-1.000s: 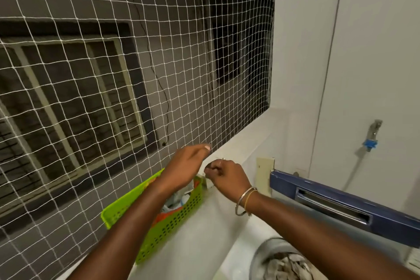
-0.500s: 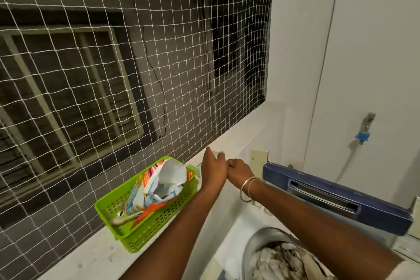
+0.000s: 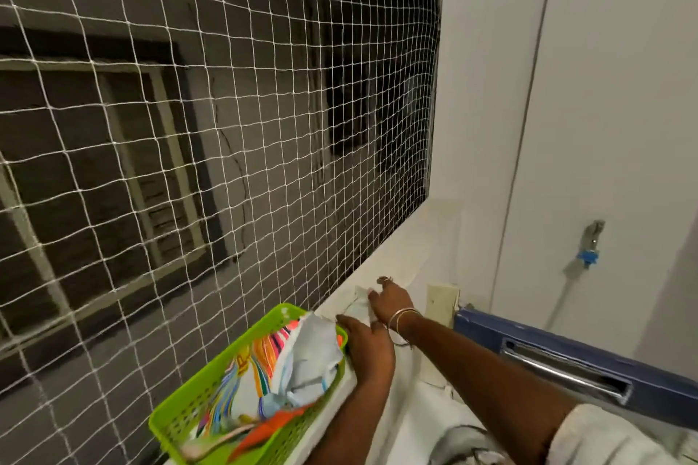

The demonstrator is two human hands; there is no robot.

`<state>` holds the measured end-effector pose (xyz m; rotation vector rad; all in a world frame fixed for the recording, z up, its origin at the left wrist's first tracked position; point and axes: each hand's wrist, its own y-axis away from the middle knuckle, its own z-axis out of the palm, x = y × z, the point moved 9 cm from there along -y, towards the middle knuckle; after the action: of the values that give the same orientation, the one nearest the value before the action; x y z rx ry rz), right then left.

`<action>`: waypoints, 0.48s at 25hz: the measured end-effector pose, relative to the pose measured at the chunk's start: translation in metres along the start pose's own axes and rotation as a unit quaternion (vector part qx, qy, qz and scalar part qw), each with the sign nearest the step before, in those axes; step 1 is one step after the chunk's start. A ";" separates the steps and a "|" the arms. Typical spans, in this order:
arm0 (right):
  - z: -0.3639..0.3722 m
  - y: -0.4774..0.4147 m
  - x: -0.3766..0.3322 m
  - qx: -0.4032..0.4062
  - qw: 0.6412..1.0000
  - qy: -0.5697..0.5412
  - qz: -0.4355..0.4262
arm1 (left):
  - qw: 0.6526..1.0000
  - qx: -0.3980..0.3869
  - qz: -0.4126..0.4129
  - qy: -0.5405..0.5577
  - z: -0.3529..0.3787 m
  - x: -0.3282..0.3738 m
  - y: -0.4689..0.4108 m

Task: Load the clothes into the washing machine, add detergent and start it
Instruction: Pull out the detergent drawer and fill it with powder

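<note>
A small white sachet lies on the white ledge under the net. My right hand, with bangles on the wrist, grips its near edge with the fingertips. My left hand rests palm down on the ledge just right of the green basket, its fingertips hidden. The basket holds colourful packets. The washing machine's blue raised lid stands at the right. A sliver of the drum with clothes shows at the bottom edge.
White netting closes off the opening above the ledge. A tap with a blue fitting sticks out of the white wall at the right. A cream switch plate sits behind my right wrist.
Both hands have come down from working a small item in the air to the ledge; the right one now rests on the sachet. The view has dropped, showing more of the basket.
</note>
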<state>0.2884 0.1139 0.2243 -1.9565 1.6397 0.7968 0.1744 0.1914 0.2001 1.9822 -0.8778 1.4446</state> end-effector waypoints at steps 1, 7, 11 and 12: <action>0.004 -0.007 -0.001 -0.005 1.000 0.011 0.005 | 1.000 0.009 -0.010 0.014 0.001 -0.005 -0.003; 0.015 -0.023 0.014 0.010 0.999 0.018 0.042 | 0.998 -0.005 -0.037 0.043 0.009 -0.025 -0.017; 0.000 -0.014 0.029 0.050 0.997 -0.007 0.057 | 0.999 -0.018 -0.023 0.028 0.016 -0.030 -0.020; -0.005 -0.011 0.032 0.062 0.997 -0.017 0.053 | 0.999 -0.022 -0.019 0.033 0.018 -0.030 -0.020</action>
<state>0.3035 0.0897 0.2060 -1.7747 1.7406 0.7448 0.1941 0.1970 0.1652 1.8994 -0.8310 1.4482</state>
